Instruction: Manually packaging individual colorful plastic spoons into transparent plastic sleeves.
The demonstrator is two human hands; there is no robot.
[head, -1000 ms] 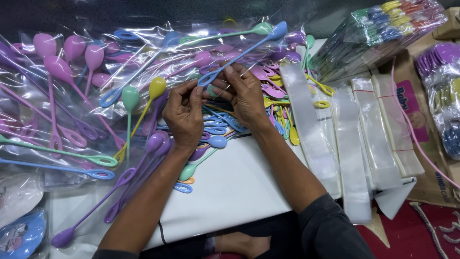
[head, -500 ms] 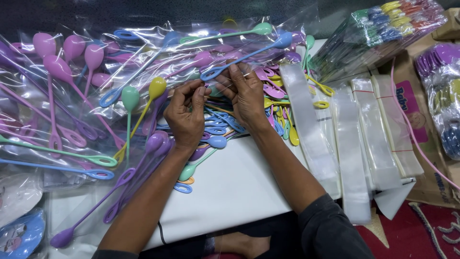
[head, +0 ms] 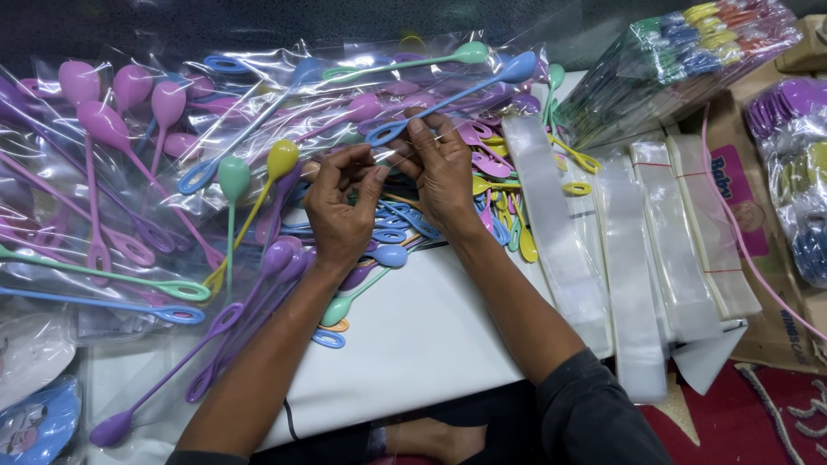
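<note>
- Your right hand (head: 444,176) pinches the loop end of a long blue spoon (head: 457,93). The fingers are closed on it.
- The spoon points up and away from that hand, to the right. Its round bowl end is far from your fingers.
- A thin clear bag (head: 379,159) sits between your two hands, and the loop end seems to be at its mouth. It is hard to see through the shiny plastic.
- Your left hand (head: 340,207) is just beside the right one. Its thumb and fingers curl close together, and they look like they nip the bag's edge.
- It looks like you are in the middle of putting the spoon in its bag.
- For the next bit, you would need to hold the bag mouth open and keep the spoon straight, so it slides and does not snag.
- Under both hands lies a pile of loose spoons (head: 388,237) in many colours.
- Flat stacks of empty bags (head: 633,250) lie to the right of your right hand.
</note>
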